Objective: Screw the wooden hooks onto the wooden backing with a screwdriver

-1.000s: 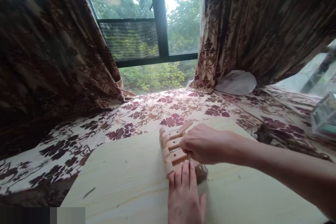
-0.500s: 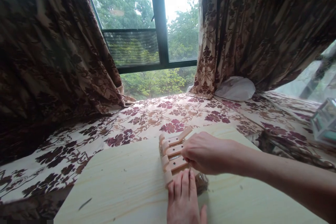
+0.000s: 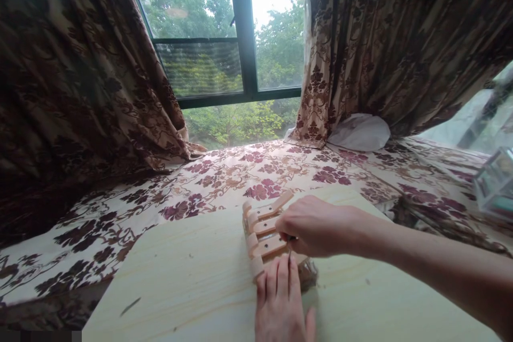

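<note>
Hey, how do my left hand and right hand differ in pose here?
Your left hand has its fingers stretched out, while your right hand is curled like a fist.
The left hand lies on the near end of the slatted piece; the right hand grips a thin object, mostly hidden, above it.
Both hands are bare, with their backs showing.

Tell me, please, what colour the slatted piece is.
The slatted piece is pale peach, clearest in the head view.

R fingers (image 3: pixel 283 223) turned (slightly); more of dark tool (image 3: pixel 293 238) shows vs 0.5s ago.
</note>
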Motion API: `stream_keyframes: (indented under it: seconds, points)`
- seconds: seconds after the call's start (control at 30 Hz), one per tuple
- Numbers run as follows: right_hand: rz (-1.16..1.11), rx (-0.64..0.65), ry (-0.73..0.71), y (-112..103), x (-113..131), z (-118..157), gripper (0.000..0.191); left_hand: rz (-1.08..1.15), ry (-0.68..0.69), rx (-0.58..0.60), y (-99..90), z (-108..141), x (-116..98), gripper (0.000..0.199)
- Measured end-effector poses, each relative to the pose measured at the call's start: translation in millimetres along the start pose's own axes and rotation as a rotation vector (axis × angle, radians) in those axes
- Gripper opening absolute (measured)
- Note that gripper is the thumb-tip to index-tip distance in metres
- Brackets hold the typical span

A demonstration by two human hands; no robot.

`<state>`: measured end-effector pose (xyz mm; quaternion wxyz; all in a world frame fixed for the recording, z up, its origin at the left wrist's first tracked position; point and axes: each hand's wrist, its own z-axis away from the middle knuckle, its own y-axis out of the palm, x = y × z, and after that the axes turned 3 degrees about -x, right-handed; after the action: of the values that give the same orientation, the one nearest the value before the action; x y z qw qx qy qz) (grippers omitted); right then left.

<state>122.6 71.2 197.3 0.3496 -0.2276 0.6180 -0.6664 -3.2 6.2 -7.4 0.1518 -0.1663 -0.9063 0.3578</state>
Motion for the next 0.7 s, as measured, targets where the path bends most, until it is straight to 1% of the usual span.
stream_keyframes:
  seconds: [0.07,0.13,0.2,0.33,0.4,0.5,0.6,0.7]
  points:
    - [0.005,0.001,0.021,-1,-1,0,0.015,-0.005,0.017,0.01,-1.4,0,1,0.061]
    - [0.017,0.006,0.027,-4,-1,2,0.014,0.003,-0.008,0.016,-2.3,0,-1,0.061]
    - [0.026,0.016,0.011,-7,-1,5,0.013,0.018,-0.053,0.017,-2.8,0,-3,0.062]
    - [0.023,0.021,-0.038,-5,0,7,0.015,0.04,-0.072,0.015,-4.3,-1,-6,0.062]
    - [0.018,0.008,-0.038,-1,-1,5,0.016,0.036,-0.055,0.023,-6.2,-2,-5,0.061]
    - [0.02,0.001,-0.012,2,-3,2,0.014,0.009,0.018,0.035,-10.0,-3,0,0.062]
    - [0.026,-0.002,0.001,-2,-2,3,0.013,-0.005,0.022,0.038,-12.7,-4,3,0.062]
    - [0.018,-0.004,-0.024,-8,-1,8,0.016,-0.004,0.024,0.036,-13.8,-5,3,0.064]
